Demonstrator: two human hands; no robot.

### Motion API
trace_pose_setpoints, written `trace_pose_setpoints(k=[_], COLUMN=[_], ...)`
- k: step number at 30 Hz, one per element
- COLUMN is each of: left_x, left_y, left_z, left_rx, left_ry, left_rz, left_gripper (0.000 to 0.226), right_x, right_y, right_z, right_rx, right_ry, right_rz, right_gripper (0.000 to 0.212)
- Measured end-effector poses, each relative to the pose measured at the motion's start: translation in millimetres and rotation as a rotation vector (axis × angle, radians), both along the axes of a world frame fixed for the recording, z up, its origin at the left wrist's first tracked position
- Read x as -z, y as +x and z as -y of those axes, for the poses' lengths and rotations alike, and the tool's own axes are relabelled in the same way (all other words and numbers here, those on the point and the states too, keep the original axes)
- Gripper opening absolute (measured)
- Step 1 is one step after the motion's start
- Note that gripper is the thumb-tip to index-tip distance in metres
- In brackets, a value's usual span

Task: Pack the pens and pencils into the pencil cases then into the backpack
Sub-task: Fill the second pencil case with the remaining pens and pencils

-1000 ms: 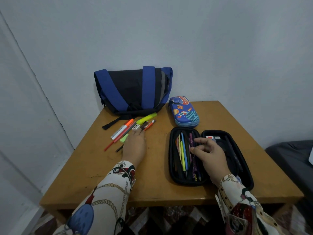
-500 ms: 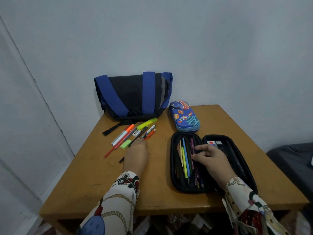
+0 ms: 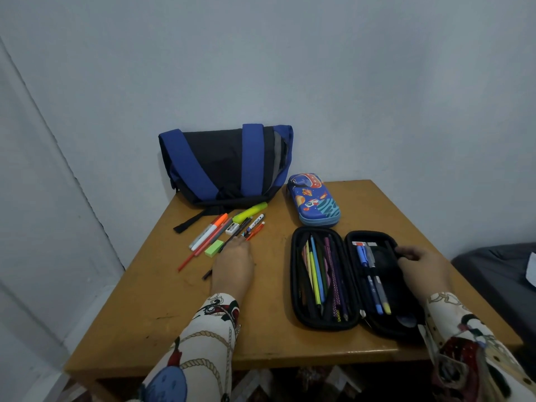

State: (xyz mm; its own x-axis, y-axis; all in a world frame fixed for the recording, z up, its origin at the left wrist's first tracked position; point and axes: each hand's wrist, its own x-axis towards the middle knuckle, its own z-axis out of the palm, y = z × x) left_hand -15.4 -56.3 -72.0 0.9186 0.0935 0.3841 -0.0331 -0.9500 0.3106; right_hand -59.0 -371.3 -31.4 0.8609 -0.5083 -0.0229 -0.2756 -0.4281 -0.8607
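A plain home room: a small wooden table (image 3: 290, 343) against bare painted walls (image 3: 348, 82), a dark couch (image 3: 499, 271) beside it.

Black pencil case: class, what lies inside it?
Black pencil case: its left half holds coloured pencils, its right half a few pens. The right hand covers part of it.
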Motion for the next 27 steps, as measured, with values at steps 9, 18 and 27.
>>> trace_pose_setpoints(k=[9, 18, 27], left_x=[-1, -3, -1], left_y=[-1, -1, 1], left_z=[0, -2, -3], left_rx=[-0.001, 0.015, 0.020], left_ry=[-0.021, -0.059, -0.040], left_rz=[-0.015, -0.031, -0.032], left_gripper=[0.039, 0.037, 0.036], right_x=[2, 9, 8], right_y=[9, 23, 44], right_z=[-19, -49, -34], right_rx=[-0.021, -0.078, -0.263], right_ry=[0.074, 0.121, -0.041], right_rz=[-0.021, -0.021, -0.010], right_gripper=[0.036, 0.036, 0.023])
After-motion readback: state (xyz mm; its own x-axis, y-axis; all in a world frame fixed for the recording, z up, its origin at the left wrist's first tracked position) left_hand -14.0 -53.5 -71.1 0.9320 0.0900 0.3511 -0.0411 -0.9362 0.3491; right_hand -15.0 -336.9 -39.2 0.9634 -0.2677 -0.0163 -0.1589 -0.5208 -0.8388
